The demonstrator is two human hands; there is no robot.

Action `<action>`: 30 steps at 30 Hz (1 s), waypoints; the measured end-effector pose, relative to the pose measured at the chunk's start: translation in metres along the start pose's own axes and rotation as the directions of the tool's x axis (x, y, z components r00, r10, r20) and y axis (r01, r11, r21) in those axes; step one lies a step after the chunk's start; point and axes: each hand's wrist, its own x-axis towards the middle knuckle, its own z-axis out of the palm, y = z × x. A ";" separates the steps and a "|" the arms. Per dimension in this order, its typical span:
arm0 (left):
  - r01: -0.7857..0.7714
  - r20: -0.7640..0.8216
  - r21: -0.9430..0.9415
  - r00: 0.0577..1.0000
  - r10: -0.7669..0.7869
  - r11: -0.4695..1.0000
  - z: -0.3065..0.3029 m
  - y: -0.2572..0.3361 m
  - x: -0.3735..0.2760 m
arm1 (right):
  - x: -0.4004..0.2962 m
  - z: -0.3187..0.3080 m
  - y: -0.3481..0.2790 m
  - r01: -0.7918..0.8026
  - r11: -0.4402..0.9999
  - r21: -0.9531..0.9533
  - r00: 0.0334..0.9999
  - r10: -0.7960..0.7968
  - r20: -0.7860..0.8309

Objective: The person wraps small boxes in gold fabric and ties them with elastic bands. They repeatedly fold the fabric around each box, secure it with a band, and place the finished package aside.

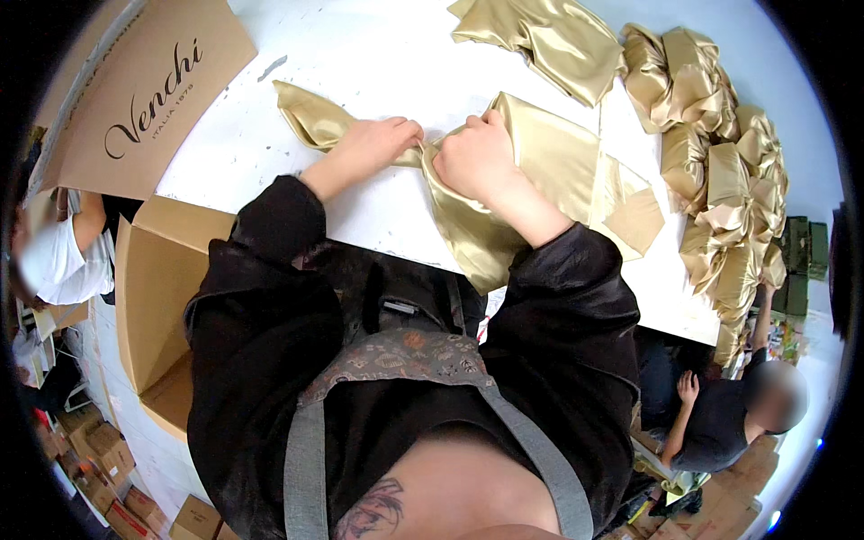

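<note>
Gold satin fabric (553,148) lies on the white table in front of me, wrapped over a flat, box-like shape at its right part. My left hand (378,145) pinches a gathered, twisted part of this cloth, and its loose end sticks out to the upper left. Close beside it, my right hand (479,152) is closed on the cloth near the left edge of the box-like shape. A corner of the fabric hangs over the near table edge. What lies inside the cloth is hidden.
More gold satin (547,47) lies beyond my hands. Several gold-wrapped bundles (729,182) are piled at the right. A cardboard box (155,94) stands upper left, an open carton (162,297) below it. One person (715,418) is at lower right, another (74,256) at far left.
</note>
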 end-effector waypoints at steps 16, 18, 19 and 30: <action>-0.348 -0.122 0.497 0.879 0.461 0.795 -0.026 -0.018 -0.015 | -0.005 -0.010 0.002 0.065 0.996 0.056 0.975 -0.075 0.211; -0.124 0.099 0.400 0.991 0.092 0.908 -0.027 -0.022 -0.010 | -0.006 -0.014 0.003 0.069 0.997 0.041 0.971 -0.076 0.228; 0.013 0.212 0.378 0.972 -0.100 0.926 -0.029 -0.023 -0.006 | -0.007 -0.009 0.002 0.042 0.997 0.065 0.994 -0.048 0.102; -0.448 -0.006 0.770 0.707 0.707 0.454 -0.142 0.217 0.112 | -0.074 -0.043 0.110 0.376 -0.018 0.926 0.869 0.352 -0.346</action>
